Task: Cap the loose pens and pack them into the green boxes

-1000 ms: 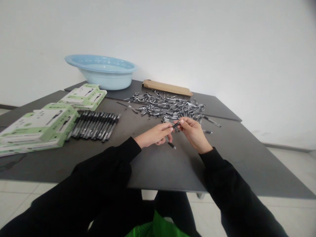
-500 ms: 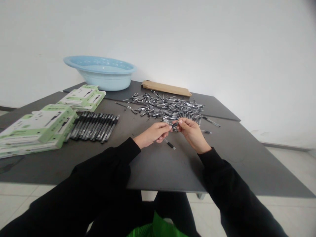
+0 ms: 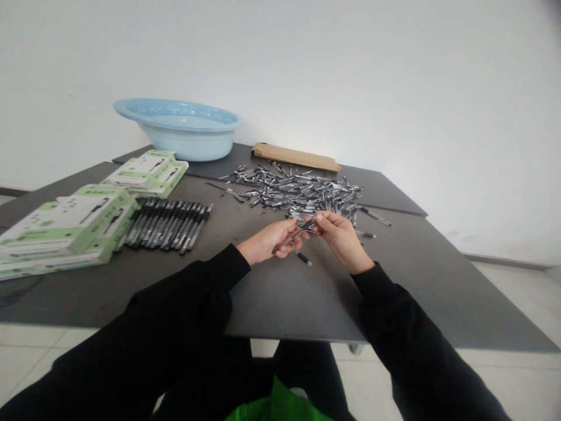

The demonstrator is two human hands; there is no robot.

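A pen point(image 3: 301, 228) with a dark grip lies slanted between my hands above the table. My left hand point(image 3: 269, 241) has the pen's lower part across its fingers, with the thumb raised off the barrel. The thumb and fingertips of my right hand point(image 3: 339, 237) pinch its upper end; what exactly is between them is too small to make out. Just below the hands, a loose pen point(image 3: 303, 257) rests on the table. Behind them spreads a messy heap of pens point(image 3: 302, 190) with clear barrels and black grips.
To the left, a row of pens with black caps point(image 3: 169, 225) lies beside stacked green-and-white boxes point(image 3: 65, 222). A light blue basin point(image 3: 188, 140) stands at the back left. A brown cardboard strip point(image 3: 295, 156) lies behind the heap on the dark table point(image 3: 421, 292).
My left thumb has lifted from the pen, and its fingers have opened a little, leaving more of the barrel visible. My right hand has barely moved.
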